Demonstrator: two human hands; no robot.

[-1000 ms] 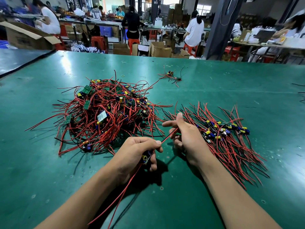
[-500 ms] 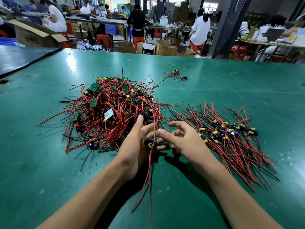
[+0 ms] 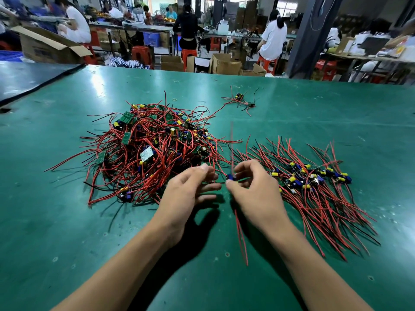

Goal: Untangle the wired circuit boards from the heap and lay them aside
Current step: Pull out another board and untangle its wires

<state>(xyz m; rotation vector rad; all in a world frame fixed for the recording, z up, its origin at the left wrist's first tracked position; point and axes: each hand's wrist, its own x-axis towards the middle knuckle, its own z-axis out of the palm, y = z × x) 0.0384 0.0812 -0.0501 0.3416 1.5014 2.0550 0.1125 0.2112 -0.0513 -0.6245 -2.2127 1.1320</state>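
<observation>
A tangled heap (image 3: 155, 151) of small green circuit boards with red and black wires lies on the green table, left of centre. To its right a sorted row of boards (image 3: 312, 182) lies with wires fanned toward me. Between the two, my right hand (image 3: 253, 194) pinches one small wired board (image 3: 230, 177) by its blue part; its red wires (image 3: 241, 236) hang down toward me and one blurred wire sticks up. My left hand (image 3: 188, 191) hovers just left of that board with fingers loosely spread, holding nothing.
A couple of stray wired boards (image 3: 241, 101) lie farther back on the green table (image 3: 67, 232). A dark table (image 3: 27, 79) adjoins at the far left. Beyond the far edge are cardboard boxes (image 3: 224, 63), red stools and seated workers.
The board has passed from my left hand to my right hand. My left hand has let go and spread its fingers. The board's wires now hang under my right hand.
</observation>
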